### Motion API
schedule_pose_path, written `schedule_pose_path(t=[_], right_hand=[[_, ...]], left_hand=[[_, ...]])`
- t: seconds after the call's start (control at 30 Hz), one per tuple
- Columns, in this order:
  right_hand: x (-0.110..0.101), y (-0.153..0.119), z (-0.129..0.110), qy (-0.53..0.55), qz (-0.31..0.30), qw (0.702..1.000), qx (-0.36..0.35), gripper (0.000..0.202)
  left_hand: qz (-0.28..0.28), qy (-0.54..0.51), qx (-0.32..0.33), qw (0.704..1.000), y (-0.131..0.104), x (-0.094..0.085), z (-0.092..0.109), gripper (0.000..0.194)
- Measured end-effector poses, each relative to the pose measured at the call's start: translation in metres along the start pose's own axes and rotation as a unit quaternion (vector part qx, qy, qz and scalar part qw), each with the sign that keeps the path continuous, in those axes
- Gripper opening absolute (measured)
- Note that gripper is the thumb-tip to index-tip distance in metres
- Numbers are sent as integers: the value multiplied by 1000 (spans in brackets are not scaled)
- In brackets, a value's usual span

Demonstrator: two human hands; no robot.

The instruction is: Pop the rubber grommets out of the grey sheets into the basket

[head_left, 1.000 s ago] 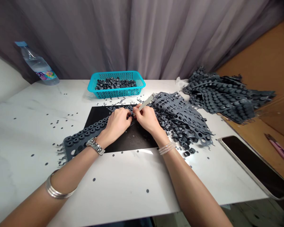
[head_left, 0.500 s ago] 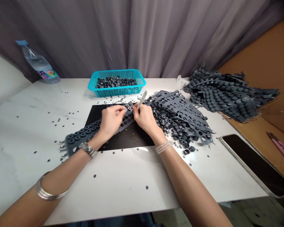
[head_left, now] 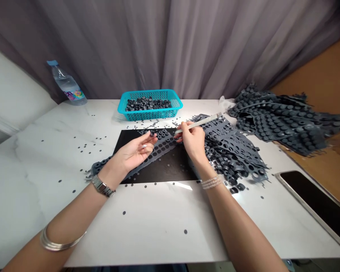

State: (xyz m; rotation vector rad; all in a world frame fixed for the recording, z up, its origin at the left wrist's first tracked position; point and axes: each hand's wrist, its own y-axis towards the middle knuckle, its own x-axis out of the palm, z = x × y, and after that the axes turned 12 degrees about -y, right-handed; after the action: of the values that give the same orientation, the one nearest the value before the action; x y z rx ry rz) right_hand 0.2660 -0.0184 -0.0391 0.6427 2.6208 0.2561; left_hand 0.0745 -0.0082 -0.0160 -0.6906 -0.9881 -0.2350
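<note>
Between the thumb and fingertip of my left hand is a small black rubber ring, lifted over the sheet. My right hand grips a slim white stick-like tool, its far end slanting up to the right. Below both hands a dark grey rubber sheet lies across a black mat. The sheet still bears rings along its far side and shows rows of open holes on its near side. My left forearm covers part of its left end.
Behind the mat stands a turquoise basket of black rings. Loose rings and punched-out sheets heap at right. Farther right are more studded sheets and a phone. A water bottle stands back left; small black discs dot the table.
My left hand has turned palm up with a ring in its fingertips. My right hand has moved slightly right, and its tool has tipped from near upright to a low slant.
</note>
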Motion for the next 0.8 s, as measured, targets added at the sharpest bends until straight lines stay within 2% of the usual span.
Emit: schedule_pose_path(t=[0.2,0.4,0.57,0.63,0.73,0.8], right_hand=[[0,0,2,13,7,1000,8,33],[2,2,8,-4,-11,1000,8,32],[-1,4,8,-21,-16,999,-35,25],[-2,6,9,-50,-37,997,-54,22],[-4,7,12,-111,-77,988,-76,21],[-4,7,13,-136,-89,983,-84,21]], left_hand=[[13,-35,2,999,-7,10,-5,17],[18,-31,10,999,-7,9,-7,11],[5,-32,5,999,-3,9,-3,14],[-5,-18,5,1000,2,11,0,11],[-27,96,-1,995,14,17,2,19],[-27,258,40,965,24,21,0,21]])
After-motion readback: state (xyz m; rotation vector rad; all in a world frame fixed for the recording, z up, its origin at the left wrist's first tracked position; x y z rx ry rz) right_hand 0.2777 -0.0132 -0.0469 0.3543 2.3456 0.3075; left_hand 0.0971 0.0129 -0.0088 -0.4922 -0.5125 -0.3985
